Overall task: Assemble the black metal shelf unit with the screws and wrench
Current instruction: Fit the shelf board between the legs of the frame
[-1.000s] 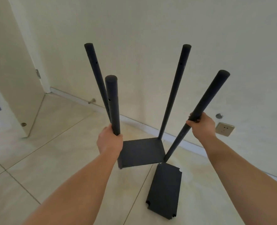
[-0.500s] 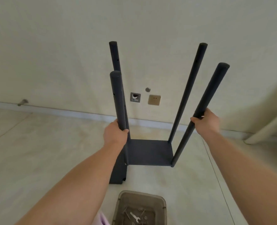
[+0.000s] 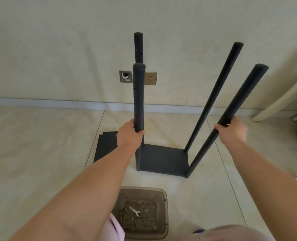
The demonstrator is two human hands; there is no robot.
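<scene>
Spare shelf panel [image 3: 107, 145] lies flat on the floor at far left, partly hidden behind the left forearm, well apart from both palms. Left hand [image 3: 129, 134] next: fingers curled fully round the near-left post [image 3: 139, 98], gripping it low on the shaft. That post stands close to upright, long axis vertical. Behind it the far-left post [image 3: 138, 47] lines up almost in the same sightline. Base shelf [image 3: 163, 160] sits on the tiles between the four posts, all four rising from its corners. Far-right post [image 3: 215, 94] leans right in this wide view, untouched. Near-right post [image 3: 234, 115] leans the same way; right hand [image 3: 231, 129] wraps it around mid-height, fingers closed on the shaft.

Screws and the wrench [image 3: 134, 210] lie in the brown plastic bin [image 3: 163, 195], on the floor just in front of the base shelf, below and between the two forearms. Left hand looks slightly nearer the spare panel; either would have to let go of its post and drop down to reach panel or bin. Judged: frame part-built, next shelf not yet fitted.
</scene>
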